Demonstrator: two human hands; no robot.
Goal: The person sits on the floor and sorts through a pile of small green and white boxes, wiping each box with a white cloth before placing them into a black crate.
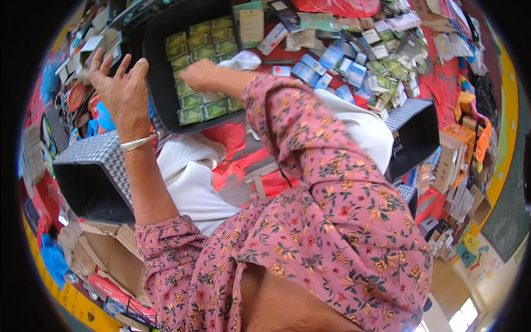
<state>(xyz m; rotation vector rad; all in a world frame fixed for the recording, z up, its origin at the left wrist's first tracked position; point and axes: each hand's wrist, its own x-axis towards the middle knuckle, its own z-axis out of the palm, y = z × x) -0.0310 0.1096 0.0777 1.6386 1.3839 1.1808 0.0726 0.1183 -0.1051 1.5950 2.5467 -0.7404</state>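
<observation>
- Just one view here, a head-worn fisheye cam looking steeply down over the person's own chest and arms, so there's no second view to overlap with.
- It sits really close to the body: the floral sleeve fills most of the lower half of the frame.
- It faces forward and down toward the black bin of green boxes, which lands in the upper left, near the left hand and right hand.
- Heavy barrel bend: the edges curve, and the corners go black.
- The floor clutter of small boxes wraps around the rim, top and right.
</observation>
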